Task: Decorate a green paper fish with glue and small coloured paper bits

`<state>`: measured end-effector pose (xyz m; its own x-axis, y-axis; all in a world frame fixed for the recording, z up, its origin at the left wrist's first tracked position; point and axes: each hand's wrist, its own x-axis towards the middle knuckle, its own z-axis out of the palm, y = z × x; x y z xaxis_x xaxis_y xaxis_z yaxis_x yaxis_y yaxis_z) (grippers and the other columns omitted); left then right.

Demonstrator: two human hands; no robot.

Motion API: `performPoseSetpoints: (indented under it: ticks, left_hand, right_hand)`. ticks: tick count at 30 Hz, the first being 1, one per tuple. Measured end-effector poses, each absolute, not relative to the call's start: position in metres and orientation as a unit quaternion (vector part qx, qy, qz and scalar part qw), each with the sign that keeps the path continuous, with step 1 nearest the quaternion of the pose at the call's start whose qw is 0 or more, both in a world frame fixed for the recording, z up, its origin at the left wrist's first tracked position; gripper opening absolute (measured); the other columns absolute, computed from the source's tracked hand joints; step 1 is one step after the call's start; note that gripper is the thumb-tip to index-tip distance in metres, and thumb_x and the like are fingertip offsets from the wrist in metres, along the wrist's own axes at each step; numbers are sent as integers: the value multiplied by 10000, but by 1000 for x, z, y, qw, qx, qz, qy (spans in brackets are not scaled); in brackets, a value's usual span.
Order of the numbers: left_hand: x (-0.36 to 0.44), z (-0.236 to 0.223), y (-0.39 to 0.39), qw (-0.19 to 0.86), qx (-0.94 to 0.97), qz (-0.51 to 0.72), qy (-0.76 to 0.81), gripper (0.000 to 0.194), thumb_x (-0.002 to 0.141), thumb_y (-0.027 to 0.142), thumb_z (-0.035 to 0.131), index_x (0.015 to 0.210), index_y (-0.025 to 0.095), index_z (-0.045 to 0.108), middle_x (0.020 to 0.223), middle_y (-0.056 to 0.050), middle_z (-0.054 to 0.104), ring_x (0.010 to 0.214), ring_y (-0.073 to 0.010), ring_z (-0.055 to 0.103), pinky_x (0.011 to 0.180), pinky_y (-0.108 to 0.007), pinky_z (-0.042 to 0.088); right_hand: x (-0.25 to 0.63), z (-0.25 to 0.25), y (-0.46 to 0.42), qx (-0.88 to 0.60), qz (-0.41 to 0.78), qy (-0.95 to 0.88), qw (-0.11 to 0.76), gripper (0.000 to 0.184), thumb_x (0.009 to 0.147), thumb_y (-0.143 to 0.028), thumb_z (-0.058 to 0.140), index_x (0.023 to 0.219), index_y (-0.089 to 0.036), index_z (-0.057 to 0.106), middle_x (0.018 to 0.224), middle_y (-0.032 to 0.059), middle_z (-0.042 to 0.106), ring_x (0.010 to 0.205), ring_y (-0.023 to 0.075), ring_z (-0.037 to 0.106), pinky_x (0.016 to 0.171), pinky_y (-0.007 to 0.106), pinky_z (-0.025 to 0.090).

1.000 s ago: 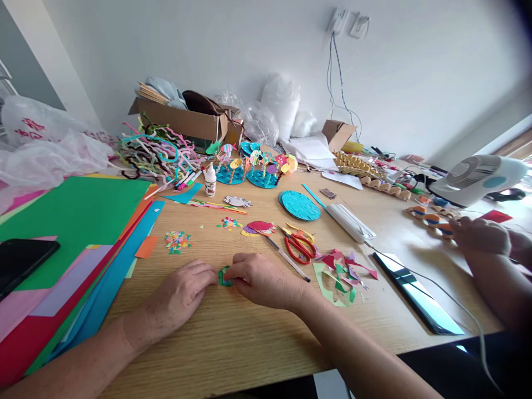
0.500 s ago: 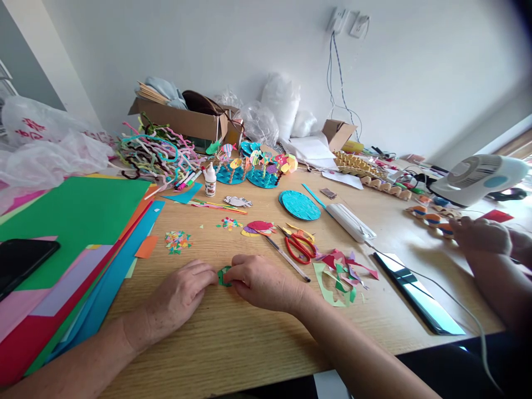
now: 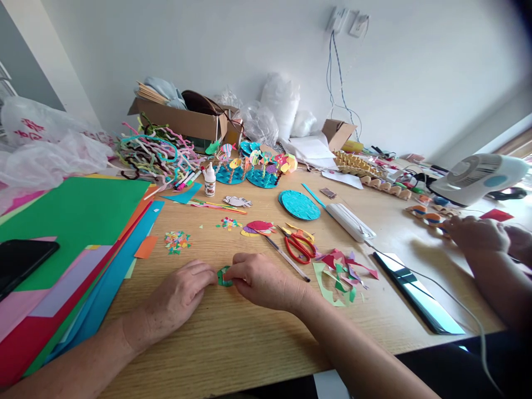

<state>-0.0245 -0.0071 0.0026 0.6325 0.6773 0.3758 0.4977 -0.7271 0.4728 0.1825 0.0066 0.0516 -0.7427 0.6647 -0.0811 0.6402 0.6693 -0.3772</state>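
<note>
On the table before me lies a small green paper cutout, with tiny coloured marks on it. My left hand rests at its left edge, fingers closed together and fingertips on the paper. The pinched fingers of my right hand press on its right part and hide some of it. Beyond my hands are two piles of paper confetti, the left pile and the middle pile. Red and purple oval paper cutouts, a pen and red-handled scissors lie past my right hand.
Coloured paper sheets and a black phone are at left. A glue bottle, turquoise discs and paper scraps lie farther out. Another person's hand works at right, near a fan and a cable.
My hands stay almost in place. My right fingers shift slightly on the green paper, and a little more of its marked surface shows. The other person's hand moves slightly left.
</note>
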Motion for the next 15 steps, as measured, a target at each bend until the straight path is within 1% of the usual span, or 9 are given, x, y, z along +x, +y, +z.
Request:
performPoseSetpoints:
  ticks: [5,11,15]
  left_hand:
    - [-25,4,-7,163,891,265,331,360,770,-36,350,838,196,616,795,-19,658,780,-171,616,681,-252,504]
    - [-25,3,-8,163,888,278,329,388,768,-43,335,871,198,621,842,-25,676,809,-165,625,708,-253,509]
    - [-25,5,-8,168,887,285,323,375,776,-34,335,850,198,621,797,-22,659,776,-169,619,685,-249,502]
  right_hand:
    - [182,50,7,-349,195,-916,21,203,840,-77,529,890,-171,702,817,21,590,698,117,524,624,213,336]
    - [186,47,8,-352,190,-915,48,217,836,-65,521,905,-165,702,810,21,576,717,117,527,626,207,341]
    - [184,50,7,-353,193,-915,34,208,834,-70,522,885,-167,698,809,18,578,701,114,521,623,208,339]
